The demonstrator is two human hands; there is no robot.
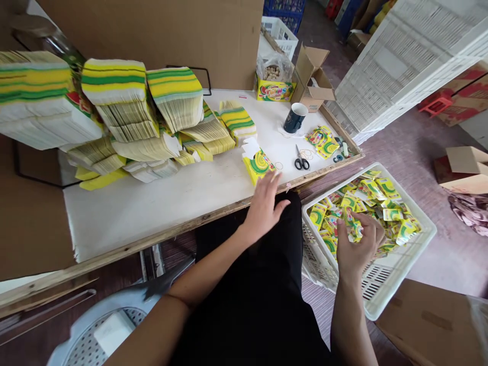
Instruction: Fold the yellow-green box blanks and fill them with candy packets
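Seeing glossy printed card in the small packets, right of frame; smooth white plastic in the basket around them. Finding rough, bare wood along the table edge, centre; matt brown cardboard in the panel, top. Noting matt black cloth in the trousers, bottom centre.

Stacked flat boxes were striped yellow, green and white. Single box was yellow with green swirl. Packets were yellow-green, basket white, counter white, mug dark.
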